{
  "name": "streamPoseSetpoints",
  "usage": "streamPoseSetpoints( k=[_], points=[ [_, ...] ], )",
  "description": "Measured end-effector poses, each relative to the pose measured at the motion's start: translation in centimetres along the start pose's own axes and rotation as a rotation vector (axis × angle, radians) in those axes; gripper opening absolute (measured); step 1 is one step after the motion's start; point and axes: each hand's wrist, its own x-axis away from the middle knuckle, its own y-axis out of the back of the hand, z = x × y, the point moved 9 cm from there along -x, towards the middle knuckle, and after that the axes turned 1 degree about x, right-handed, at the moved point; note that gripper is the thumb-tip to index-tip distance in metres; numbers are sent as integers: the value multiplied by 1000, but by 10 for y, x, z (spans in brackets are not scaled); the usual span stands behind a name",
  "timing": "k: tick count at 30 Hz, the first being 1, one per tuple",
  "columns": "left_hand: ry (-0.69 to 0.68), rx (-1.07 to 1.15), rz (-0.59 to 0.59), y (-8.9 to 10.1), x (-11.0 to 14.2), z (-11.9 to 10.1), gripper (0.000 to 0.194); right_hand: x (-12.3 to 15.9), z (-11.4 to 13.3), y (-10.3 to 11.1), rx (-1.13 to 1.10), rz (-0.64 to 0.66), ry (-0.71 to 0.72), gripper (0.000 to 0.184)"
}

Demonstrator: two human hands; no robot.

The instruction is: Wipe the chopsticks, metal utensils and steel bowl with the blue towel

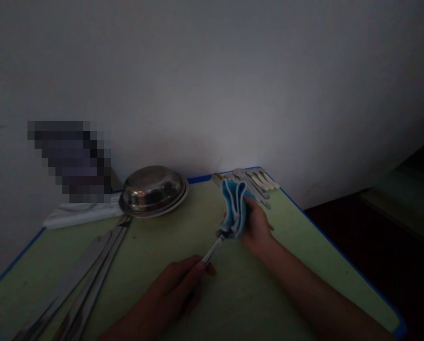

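Metal strips (pixel 80 270) are cut off lower left. Above the green table (pixel 172 239), a utensil (pixel 213 251) is gripped by the left hand (pixel 183 284), its far end hidden in cloth (pixel 236 208) clasped by the right hand (pixel 258 225). By the dim wall (pixel 233 94), one object (pixel 73 161) is pixelated.

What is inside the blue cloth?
A metal handle runs from the left hand up into the cloth, held by the right hand. The folds cover its far end, so what kind of utensil it is cannot be seen.
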Motion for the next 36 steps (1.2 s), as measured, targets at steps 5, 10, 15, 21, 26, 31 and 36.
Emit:
streamPoseSetpoints(
  k=[5,10,15,21,26,31,36],
  points=[
    [-68,51,-9,0,3,-7,43,-4,-12,21,17,-194,39,13],
    [-77,12,-137,10,5,-4,44,20,-47,-10,97,-26,-59,25],
    [-104,-144,-119,6,2,-6,40,9,-24,3,106,-90,13,20],
    [-179,-195,-94,5,4,-15,33,5,-17,21,132,-186,100,23],
    [-156,-148,-99,5,3,-9,35,20,-37,2,299,-70,63,31],
    [-196,-212,-116,5,4,-11,32,5,-9,22,163,-241,117,25],
    [-185,-212,-53,1,3,-12,36,-6,-6,29,194,-219,148,20]
  ],
)
